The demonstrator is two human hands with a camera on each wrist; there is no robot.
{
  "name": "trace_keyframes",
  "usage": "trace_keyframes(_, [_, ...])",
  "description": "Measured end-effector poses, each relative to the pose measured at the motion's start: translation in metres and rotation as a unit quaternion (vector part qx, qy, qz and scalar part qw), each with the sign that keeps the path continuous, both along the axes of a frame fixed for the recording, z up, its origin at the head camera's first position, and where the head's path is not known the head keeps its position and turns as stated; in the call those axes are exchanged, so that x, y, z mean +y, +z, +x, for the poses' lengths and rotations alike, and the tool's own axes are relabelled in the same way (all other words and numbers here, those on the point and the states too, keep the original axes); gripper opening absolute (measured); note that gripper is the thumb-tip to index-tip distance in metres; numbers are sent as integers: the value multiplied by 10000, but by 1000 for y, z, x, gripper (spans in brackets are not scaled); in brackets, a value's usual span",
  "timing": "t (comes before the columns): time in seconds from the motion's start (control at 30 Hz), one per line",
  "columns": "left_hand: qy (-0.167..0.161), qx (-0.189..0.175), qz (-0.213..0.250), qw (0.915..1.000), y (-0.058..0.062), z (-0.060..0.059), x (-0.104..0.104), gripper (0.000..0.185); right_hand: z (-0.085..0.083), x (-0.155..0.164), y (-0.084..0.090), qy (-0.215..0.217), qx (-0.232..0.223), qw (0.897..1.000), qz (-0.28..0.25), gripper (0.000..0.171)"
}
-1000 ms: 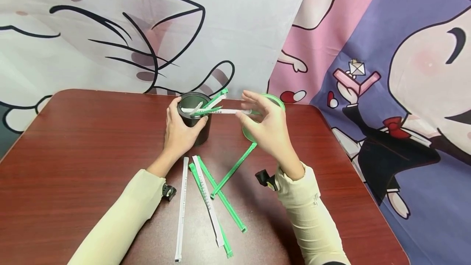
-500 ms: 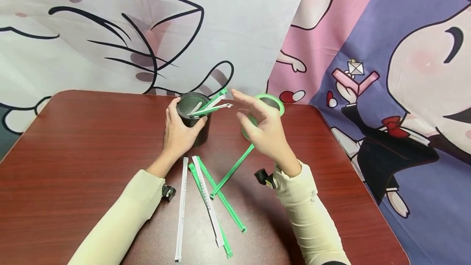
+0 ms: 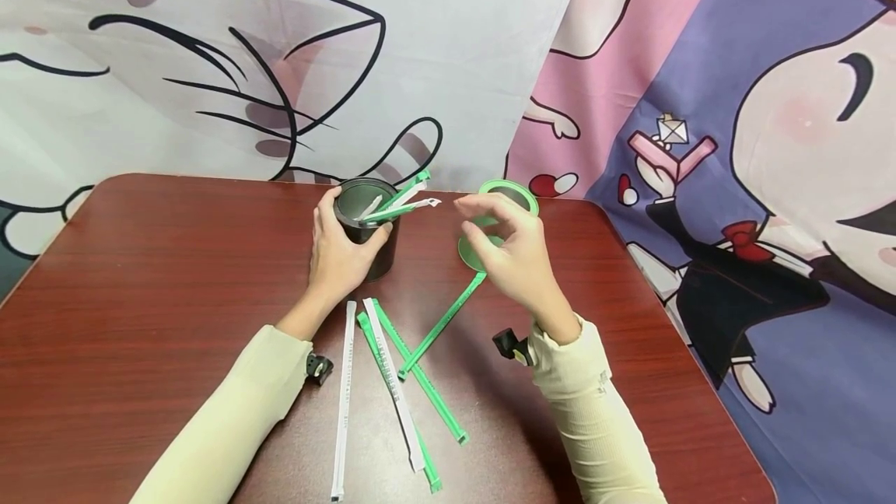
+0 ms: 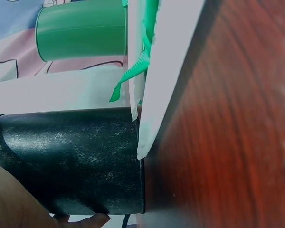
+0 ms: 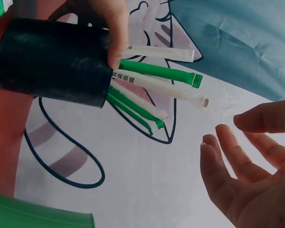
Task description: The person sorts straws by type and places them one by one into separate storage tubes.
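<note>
At the far middle of the surface [image 3: 175, 294], your left hand [image 3: 339, 243] holds the black cup [image 3: 383, 259], fingers curled round its wall. From it, wrapped straws [image 3: 402, 209] lean to the right; they overlap, so their count is hard to tell. Your right hand [image 3: 516, 251], loosely open and holding nothing, hangs beside their tips, near the green cup [image 4: 83, 31]. Five loose straws [image 3: 344, 395] lie nearer.

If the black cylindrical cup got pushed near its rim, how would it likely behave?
Unheld, the black cylindrical cup would probably tip, being taller than wide; the left hand gripping it should steady it. Once down, its round wall suggests rolling. The slim green and white wrapped straws leaning out would likely shift or spill.
</note>
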State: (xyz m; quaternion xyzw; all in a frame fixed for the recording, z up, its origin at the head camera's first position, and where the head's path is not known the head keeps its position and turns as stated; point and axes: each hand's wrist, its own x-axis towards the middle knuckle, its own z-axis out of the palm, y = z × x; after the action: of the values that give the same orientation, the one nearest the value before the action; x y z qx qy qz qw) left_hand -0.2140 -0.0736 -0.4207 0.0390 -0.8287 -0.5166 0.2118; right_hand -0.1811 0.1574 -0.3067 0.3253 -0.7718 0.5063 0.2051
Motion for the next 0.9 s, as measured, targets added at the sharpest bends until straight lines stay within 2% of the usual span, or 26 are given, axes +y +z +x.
trace_keyframes(0.2, [9, -6, -11, 10000, 0, -1, 0, 91, -1, 9, -6, -474, -598, 9967, 281, 22])
trace_keyframes(0.3, [9, -6, -26, 10000, 0, -2, 1, 91, -1, 13, -10, -625, -975, 9913, 628, 22])
trace_keyframes(0.47, [10, -33, -36, 10000, -1, -2, 1, 91, -3, 23, -22, -804, -1691, 9710, 1488, 22])
trace_keyframes(0.53, [30, -63, -46, 10000, -1, -1, 1, 91, -5, 27, -28, -885, -1943, 9624, 1677, 21])
trace_keyframes(0.9, [31, -1, -28, 10000, -1, -2, 1, 91, -17, 37, -64, -1339, -2765, 9322, 1913, 26])
